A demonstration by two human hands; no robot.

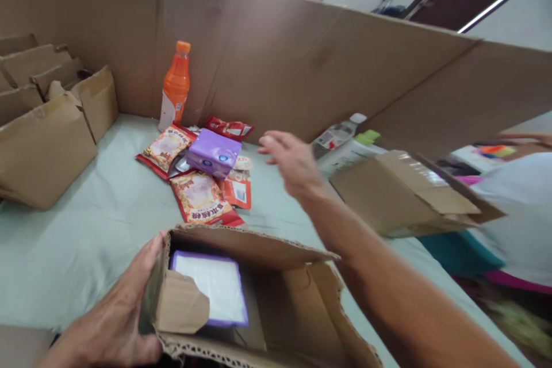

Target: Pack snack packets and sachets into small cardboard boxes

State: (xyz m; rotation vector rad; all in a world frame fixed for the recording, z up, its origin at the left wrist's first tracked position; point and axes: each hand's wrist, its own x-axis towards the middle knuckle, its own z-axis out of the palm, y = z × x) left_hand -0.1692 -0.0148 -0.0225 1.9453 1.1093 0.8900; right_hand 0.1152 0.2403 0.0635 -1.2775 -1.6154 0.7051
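Observation:
My left hand (116, 305) grips the left wall of an open cardboard box (293, 310) in front of me, thumb low and fingers along the outer side. Inside that box, at its left end, lies a white pack with purple edges (215, 287). Over the far side of the box stretches my right arm. My right hand (291, 161) is in the air with its fingers extended and nothing in them. To its left a purple tissue pack (213, 152) rests on red snack packets (200, 198). An orange pouch (237, 187) lies partly under the tissue pack.
An orange drink bottle (176, 86) stands by the tall cardboard partition (276, 57). Divided cardboard boxes (47, 138) are at left. On the right, a clear bottle (338, 135) and a white bottle with a green cap (353, 152) lie near another carton (388, 195). Beyond it a person's white clothing shows.

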